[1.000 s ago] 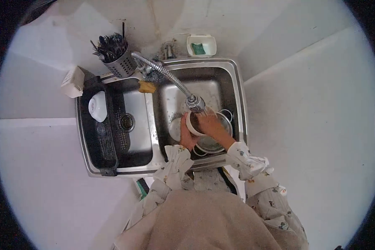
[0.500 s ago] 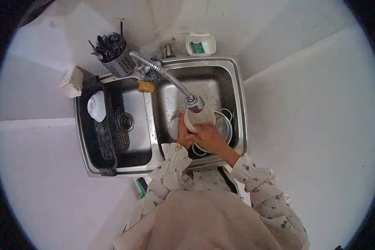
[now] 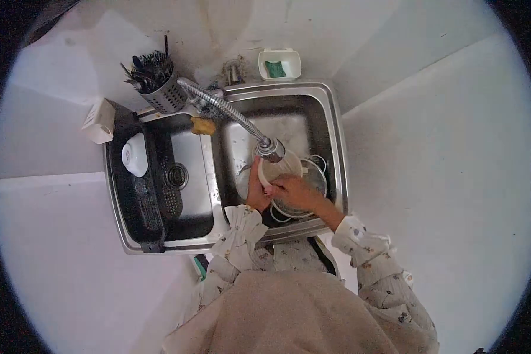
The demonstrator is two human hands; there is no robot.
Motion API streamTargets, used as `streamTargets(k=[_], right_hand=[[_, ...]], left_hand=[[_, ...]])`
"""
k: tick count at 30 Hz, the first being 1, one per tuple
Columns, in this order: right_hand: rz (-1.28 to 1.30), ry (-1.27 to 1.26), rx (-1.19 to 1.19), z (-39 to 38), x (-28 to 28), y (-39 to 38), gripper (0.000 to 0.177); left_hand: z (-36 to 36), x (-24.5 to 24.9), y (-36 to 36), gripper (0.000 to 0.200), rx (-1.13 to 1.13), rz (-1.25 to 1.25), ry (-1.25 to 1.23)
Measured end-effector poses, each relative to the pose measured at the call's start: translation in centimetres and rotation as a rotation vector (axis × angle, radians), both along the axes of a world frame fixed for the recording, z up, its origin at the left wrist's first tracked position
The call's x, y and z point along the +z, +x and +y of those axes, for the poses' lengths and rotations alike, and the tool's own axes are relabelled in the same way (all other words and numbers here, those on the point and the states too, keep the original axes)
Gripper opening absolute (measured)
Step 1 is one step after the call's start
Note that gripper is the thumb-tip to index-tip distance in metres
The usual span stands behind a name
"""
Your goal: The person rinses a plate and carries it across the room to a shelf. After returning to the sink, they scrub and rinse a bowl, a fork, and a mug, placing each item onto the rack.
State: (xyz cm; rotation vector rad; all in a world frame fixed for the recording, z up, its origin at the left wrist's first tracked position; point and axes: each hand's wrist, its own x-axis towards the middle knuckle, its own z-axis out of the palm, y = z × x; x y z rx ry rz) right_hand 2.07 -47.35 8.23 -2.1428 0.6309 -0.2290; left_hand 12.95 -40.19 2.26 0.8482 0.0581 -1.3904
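Note:
Under the metal faucet head (image 3: 271, 150), a pale round bowl (image 3: 282, 168) is held tilted in the right basin. My left hand (image 3: 256, 190) grips its left side, fingers closed around the rim. My right hand (image 3: 298, 192) lies over the bowl's near edge with its fingers bent; whether they hold anything there is hidden. Below and to the right of the bowl sits a round strainer-like vessel with white loop handles (image 3: 317, 186), partly covered by my right hand. Another pale dish (image 3: 242, 182) shows left of my left hand.
A white bowl (image 3: 135, 154) rests on the black rack (image 3: 153, 194) over the left basin. A yellow sponge (image 3: 203, 125) lies on the divider. Behind stand a cutlery holder (image 3: 166, 96), a white tub (image 3: 295, 58) with a green sponge (image 3: 275, 69), and a white container (image 3: 100, 122).
My right hand has shifted slightly right along the bowl's near edge. The view has moved a little, and both hands remain at the bowl under the faucet.

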Motion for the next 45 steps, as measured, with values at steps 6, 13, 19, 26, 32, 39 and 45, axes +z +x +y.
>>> streamTargets(k=[6, 13, 19, 26, 32, 39, 45], right_hand=[[0.343, -0.279, 0.071, -2.0, -2.7, 2.0, 0.030], [0.338, -0.296, 0.121, -1.6, -1.4, 3.2, 0.025], [0.176, -0.291, 0.104, 1.8, 0.7, 1.0, 0.032], [0.056, -0.279, -0.196, 3.4, -1.4, 1.5, 0.040], [-0.263, 0.991, -0.753, 3.7, -4.5, 2.3, 0.037], [-0.448, 1.422, -0.850, 4.9, -4.4, 3.0, 0.037], [-0.155, 0.207, -0.341, 6.5, -0.9, 4.1, 0.061]], left_hand=[[0.0, -1.0, -0.2, 0.043, 0.017, 0.287, 0.009], [0.2, -1.5, -0.5, 0.049, 0.035, 0.298, -0.049], [1.1, -1.4, -0.1, 0.049, 0.186, -0.196, -0.145], [4.7, -0.1, 0.2, 0.061, 0.144, 0.421, -0.070], [7.2, -1.3, 2.7, 0.053, 0.017, 0.120, 0.146], [6.9, -0.2, 3.1, 0.043, 0.187, 0.230, 0.091], [8.4, -0.1, 6.1, 0.044, 0.266, 0.204, 0.095]])
